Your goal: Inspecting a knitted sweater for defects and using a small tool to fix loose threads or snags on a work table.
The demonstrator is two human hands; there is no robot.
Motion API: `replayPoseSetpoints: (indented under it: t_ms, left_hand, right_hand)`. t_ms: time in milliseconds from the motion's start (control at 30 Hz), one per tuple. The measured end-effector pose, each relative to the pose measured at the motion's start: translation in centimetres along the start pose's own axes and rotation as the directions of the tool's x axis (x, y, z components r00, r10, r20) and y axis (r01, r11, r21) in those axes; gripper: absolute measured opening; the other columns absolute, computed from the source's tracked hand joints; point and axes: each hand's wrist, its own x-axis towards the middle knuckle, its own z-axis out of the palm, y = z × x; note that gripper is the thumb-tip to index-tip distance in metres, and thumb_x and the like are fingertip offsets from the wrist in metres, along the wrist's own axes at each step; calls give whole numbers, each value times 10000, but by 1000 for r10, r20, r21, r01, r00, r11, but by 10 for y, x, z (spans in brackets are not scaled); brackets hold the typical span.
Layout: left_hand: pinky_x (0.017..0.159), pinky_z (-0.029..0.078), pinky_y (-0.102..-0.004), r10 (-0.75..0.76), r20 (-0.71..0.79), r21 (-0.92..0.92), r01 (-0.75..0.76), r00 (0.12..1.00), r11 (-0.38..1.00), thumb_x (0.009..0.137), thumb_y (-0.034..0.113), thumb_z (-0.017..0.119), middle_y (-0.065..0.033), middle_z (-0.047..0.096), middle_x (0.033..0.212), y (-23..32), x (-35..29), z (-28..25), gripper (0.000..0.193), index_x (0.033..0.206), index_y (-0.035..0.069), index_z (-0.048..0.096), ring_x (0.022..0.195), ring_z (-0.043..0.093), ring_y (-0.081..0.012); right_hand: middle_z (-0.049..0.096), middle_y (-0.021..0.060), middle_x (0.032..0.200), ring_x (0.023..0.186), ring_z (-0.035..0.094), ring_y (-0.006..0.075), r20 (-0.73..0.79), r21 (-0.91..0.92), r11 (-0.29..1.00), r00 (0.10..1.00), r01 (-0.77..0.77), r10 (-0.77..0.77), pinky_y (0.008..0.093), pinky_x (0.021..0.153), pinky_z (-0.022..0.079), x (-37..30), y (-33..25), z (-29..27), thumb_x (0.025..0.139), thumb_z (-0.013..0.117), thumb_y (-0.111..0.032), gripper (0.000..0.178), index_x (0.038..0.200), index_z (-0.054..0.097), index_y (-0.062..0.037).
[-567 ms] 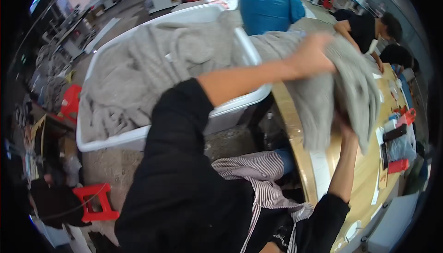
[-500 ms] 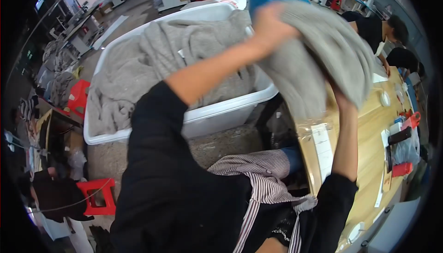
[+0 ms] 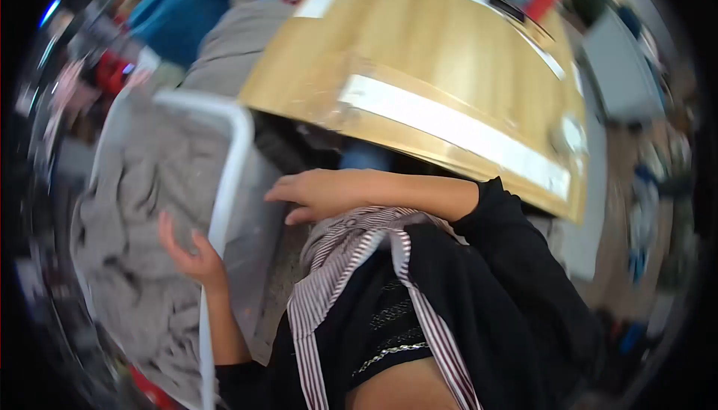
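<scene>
My left hand (image 3: pixel 193 258) is open, fingers apart, over the near part of a white plastic tub (image 3: pixel 241 129). Grey knit fabric (image 3: pixel 131 260) lies heaped in the tub, just past my fingers; whether they touch it I cannot tell. Across the front of my body reaches my right arm, and my right hand (image 3: pixel 318 194) is open with its fingers stretched out, holding nothing. It hovers between the tub's right wall and my striped apron (image 3: pixel 351 234). Another grey knit piece (image 3: pixel 233 43) lies beside the table's far left edge.
A wooden table (image 3: pixel 419 36) stands ahead to the right, with a long white paper strip (image 3: pixel 449 129) taped along its near edge. On it are a red object (image 3: pixel 541 2) and a white round item (image 3: pixel 572 135). A blue bundle (image 3: pixel 183 10) sits beyond the tub.
Both hands have let go of the grey knit piece they held over the table and come back toward my body. The view has turned right, so the table now fills the upper middle.
</scene>
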Motion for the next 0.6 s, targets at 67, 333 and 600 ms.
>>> replayPoseSetpoints:
  t_ms: [67, 333, 600]
  left_hand:
    - [1011, 421, -395, 209, 208, -240, -157, 956, 958, 854, -66, 515, -184, 550, 1303, 47, -12, 62, 408, 1261, -26, 526, 1200, 536, -301]
    - [863, 492, -312, 581, 635, -753, 242, 508, 612, 860, -112, 531, -158, 664, 993, 210, -106, 230, 190, 1013, -49, 625, 925, 647, -261]
    - [763, 502, -279, 752, 602, -798, 165, 269, 580, 886, -54, 574, -111, 670, 892, 292, -131, 238, 125, 981, -14, 644, 819, 651, -200]
  right_hand:
    - [609, 171, 1173, 1063, 595, 380, -157, -39, 959, 949, -281, 272, 429, 917, 479, -90, 18, 6, 903, 628, -240, 443, 1281, 538, -28]
    - [623, 152, 1104, 1077, 572, 351, -755, 435, 79, -315, -897, 575, 426, 883, 479, -452, -55, 189, 794, 702, -199, 441, 1191, 577, -56]
    - [443, 152, 1374, 1300, 389, 356, -708, 368, -64, -324, -928, 628, 481, 1064, 328, -453, -41, 294, 651, 794, -170, 717, 1304, 509, -92]
